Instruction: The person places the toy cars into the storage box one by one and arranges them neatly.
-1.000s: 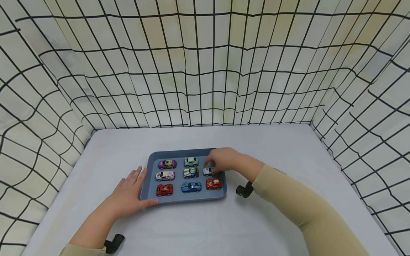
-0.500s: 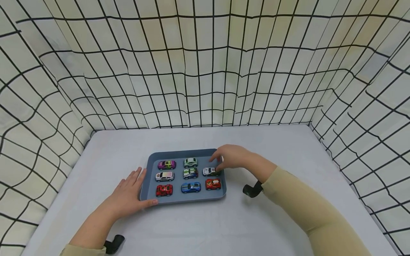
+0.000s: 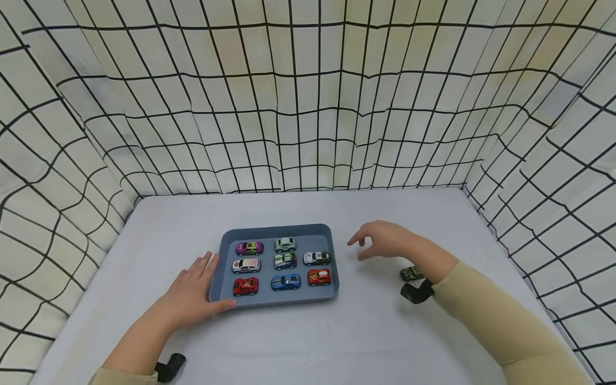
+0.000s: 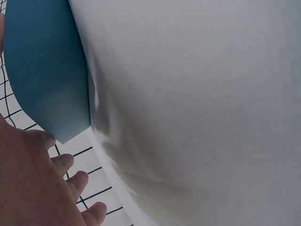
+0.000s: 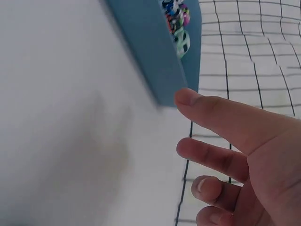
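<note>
A blue-grey tray [image 3: 313, 237] holds several toy cars in rows. My left hand [image 3: 194, 289] rests at its left side, fingers spread along the rim and thumb at the front edge; the left wrist view shows the tray wall [image 4: 47, 66] beside those fingers. Right of the tray, my right hand [image 3: 387, 239] hangs above the table with loosely bent fingers and nothing in them. The white and black toy car [image 3: 316, 258] at the tray's right side is nearest to it. Under my right wrist, a dark green toy car [image 3: 410, 273] lies on the table, partly hidden.
Within the tray are a red car [image 3: 246, 286], a blue car [image 3: 286, 282], a purple car [image 3: 249, 248] and a pale green car [image 3: 285, 245], among others. White cloth covers the table [image 3: 289, 342]. Black-gridded white walls [image 3: 308, 128] enclose the back and sides.
My right hand has let go of the white and black toy car and moved right, out of the tray. The dark green car has come into view. My left hand has stayed put.
</note>
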`<state>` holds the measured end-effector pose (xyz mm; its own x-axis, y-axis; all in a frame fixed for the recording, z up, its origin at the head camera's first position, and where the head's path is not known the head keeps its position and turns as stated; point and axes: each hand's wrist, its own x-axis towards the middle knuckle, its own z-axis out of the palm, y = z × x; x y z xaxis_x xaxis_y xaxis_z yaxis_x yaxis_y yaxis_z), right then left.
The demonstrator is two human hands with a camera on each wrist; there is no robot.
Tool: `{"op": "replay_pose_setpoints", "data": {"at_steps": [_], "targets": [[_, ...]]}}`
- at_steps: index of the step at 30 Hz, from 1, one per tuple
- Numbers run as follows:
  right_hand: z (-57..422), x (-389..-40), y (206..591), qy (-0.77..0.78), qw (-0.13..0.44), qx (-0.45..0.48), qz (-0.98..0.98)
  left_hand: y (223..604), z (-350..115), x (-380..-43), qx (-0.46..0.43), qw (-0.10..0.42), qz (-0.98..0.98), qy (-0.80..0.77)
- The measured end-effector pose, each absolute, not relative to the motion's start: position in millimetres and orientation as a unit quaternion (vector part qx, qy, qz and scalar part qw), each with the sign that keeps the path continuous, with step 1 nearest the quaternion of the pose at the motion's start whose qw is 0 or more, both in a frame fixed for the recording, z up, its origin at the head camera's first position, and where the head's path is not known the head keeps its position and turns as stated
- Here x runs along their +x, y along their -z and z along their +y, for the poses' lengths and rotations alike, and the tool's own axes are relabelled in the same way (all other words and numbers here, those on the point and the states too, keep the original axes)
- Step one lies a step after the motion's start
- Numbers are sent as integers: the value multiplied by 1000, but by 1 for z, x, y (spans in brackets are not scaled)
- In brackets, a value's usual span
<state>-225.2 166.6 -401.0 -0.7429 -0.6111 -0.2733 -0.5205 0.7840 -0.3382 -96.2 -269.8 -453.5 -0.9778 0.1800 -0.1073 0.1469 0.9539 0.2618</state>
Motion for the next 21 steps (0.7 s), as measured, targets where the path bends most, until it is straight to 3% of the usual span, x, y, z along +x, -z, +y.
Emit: {"op": "replay_pose_setpoints", "data": {"at_steps": [11, 21], "targets": [[244, -210, 415, 143, 199, -273, 930, 451, -269, -95, 86, 66, 986, -129], [281, -200, 413, 171, 225, -259, 924, 450, -269, -95, 85, 68, 986, -129]]}}
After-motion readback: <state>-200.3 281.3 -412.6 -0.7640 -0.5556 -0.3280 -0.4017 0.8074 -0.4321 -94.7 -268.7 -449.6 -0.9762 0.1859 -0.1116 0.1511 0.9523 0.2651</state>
